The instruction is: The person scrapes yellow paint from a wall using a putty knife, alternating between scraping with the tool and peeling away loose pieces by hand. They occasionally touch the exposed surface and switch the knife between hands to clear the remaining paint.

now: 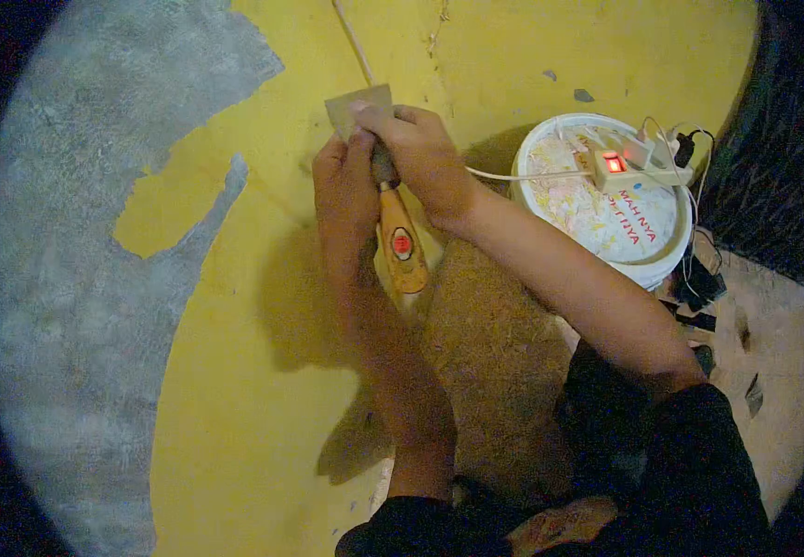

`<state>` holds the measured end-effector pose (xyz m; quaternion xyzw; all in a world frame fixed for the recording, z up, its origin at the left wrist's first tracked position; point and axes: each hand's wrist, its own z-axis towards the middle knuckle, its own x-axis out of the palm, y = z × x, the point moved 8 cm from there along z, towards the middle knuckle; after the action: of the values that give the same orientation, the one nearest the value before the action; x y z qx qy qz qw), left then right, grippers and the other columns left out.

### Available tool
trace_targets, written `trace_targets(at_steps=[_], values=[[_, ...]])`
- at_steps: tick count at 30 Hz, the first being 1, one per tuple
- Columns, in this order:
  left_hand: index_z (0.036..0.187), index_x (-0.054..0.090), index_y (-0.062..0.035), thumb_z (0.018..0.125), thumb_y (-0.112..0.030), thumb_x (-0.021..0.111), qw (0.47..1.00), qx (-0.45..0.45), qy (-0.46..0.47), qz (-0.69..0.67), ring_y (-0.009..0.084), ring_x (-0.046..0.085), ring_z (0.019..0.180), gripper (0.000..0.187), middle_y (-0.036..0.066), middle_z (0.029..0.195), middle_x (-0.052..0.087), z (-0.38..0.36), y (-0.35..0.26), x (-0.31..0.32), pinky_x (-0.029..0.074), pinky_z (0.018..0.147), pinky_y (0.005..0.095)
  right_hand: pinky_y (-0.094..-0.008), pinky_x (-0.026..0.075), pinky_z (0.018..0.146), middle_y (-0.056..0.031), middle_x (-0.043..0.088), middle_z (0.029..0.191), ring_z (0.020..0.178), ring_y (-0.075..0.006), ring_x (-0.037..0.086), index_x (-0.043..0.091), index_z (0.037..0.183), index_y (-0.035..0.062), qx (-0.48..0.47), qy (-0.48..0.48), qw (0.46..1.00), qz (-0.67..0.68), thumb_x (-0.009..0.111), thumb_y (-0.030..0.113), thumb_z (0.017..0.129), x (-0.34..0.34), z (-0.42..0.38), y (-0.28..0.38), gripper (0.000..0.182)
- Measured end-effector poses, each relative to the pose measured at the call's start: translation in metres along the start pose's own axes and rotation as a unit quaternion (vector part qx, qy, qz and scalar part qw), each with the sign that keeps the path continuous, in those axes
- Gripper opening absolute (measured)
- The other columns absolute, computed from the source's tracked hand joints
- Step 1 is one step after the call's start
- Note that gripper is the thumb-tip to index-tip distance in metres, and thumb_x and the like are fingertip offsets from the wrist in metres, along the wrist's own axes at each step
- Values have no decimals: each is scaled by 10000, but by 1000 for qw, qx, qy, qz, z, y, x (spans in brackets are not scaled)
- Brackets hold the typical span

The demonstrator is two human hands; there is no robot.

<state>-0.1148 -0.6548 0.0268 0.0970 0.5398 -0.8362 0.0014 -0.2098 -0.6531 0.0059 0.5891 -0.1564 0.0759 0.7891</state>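
A putty knife with a wooden handle (pixel 406 249) and a flat metal blade (pixel 346 104) is between my two hands. Its blade points up and away, and the handle hangs down toward me with a red mark on it. My left hand (pixel 344 181) is closed at the left of the blade's base, thumb against it. From the right, my right hand (pixel 425 162) grips the same part, with a thumb and finger on the blade. A thin pale cord or stick (pixel 353 42) runs from the blade's top edge to the upper frame edge; where it ends is hidden.
Yellow paint (pixel 235 371) covers much of the surface before me; at left lies a bare grey area (pixel 68 278) with ragged edges. Right of my hands stands a white lidded bucket (pixel 551 232), bearing a power strip (pixel 643 174) with a lit red switch and cables.
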Motion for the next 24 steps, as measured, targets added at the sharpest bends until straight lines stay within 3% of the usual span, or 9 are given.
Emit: trace_targets(at_steps=[3, 5, 7, 12, 14, 15, 17, 22, 24], values=[[821, 556, -9, 877, -236, 489, 998, -58, 33, -8, 114, 482, 564, 244, 35, 670, 541, -6, 7, 0, 405, 547, 247, -253, 416, 549, -47, 568, 660, 581, -127, 521, 612, 800, 13, -8, 19, 1000, -3, 563, 314, 818, -3, 9, -4, 305], [884, 553, -23, 884, -261, 495, 982, -169, 13, -83, 112, 468, 554, 244, 32, 704, 535, -25, 17, 0, 402, 544, 243, -251, 410, 526, -44, 565, 642, 559, -125, 513, 613, 779, 7, -13, 24, 999, -43, 568, 286, 811, -8, 17, 0, 285], [921, 544, -27, 889, -261, 492, 988, -133, 16, -83, 105, 468, 554, 242, 29, 705, 524, -42, -4, 11, 399, 532, 242, -264, 405, 508, -46, 571, 661, 565, -125, 511, 612, 785, -14, -38, -69, 992, -102, 563, 229, 801, -28, 17, 15, 248], [1013, 502, -22, 900, -241, 482, 993, -81, 33, -81, 87, 459, 529, 247, 10, 670, 479, -51, -5, 27, 383, 465, 239, -280, 425, 520, -51, 579, 686, 593, -129, 530, 619, 851, -44, -49, -70, 994, -67, 563, 200, 785, -34, 28, 20, 259], [1038, 478, -22, 907, -209, 470, 991, -130, 18, -24, 72, 433, 474, 229, -4, 652, 452, -59, -1, 26, 355, 410, 219, -273, 408, 496, -50, 575, 677, 561, -128, 515, 614, 819, -34, -173, -56, 982, -42, 565, 195, 782, -30, 9, 34, 237], [1038, 478, -22, 907, -209, 470, 991, -130, 5, -22, 72, 433, 474, 229, -4, 652, 452, -64, -3, 24, 355, 410, 219, -273, 408, 496, -50, 575, 677, 561, -128, 515, 614, 819, -34, -171, -43, 984, -39, 565, 195, 782, -25, 6, 29, 237], [1043, 475, -30, 912, -192, 460, 990, -139, 16, -10, 65, 402, 425, 209, -14, 645, 440, -74, -6, 20, 329, 376, 203, -271, 402, 483, -46, 569, 658, 535, -135, 508, 614, 789, -24, -33, -119, 989, 80, 573, 191, 773, -27, 7, -9, 220], [1049, 477, -47, 918, -190, 460, 979, -193, 30, 62, 60, 426, 439, 195, -15, 668, 444, -83, 2, 5, 352, 396, 193, -273, 398, 502, -40, 561, 634, 542, -128, 504, 623, 764, -23, 15, -83, 986, 145, 600, 208, 751, -13, 18, -44, 232], [1181, 442, -86, 897, -236, 506, 968, -245, 52, 34, 57, 457, 545, 327, -14, 739, 476, -88, 0, 3, 381, 455, 194, -273, 390, 503, -39, 558, 627, 542, -124, 495, 624, 746, -20, 11, -83, 987, 140, 610, 216, 743, 0, 19, -38, 236]])
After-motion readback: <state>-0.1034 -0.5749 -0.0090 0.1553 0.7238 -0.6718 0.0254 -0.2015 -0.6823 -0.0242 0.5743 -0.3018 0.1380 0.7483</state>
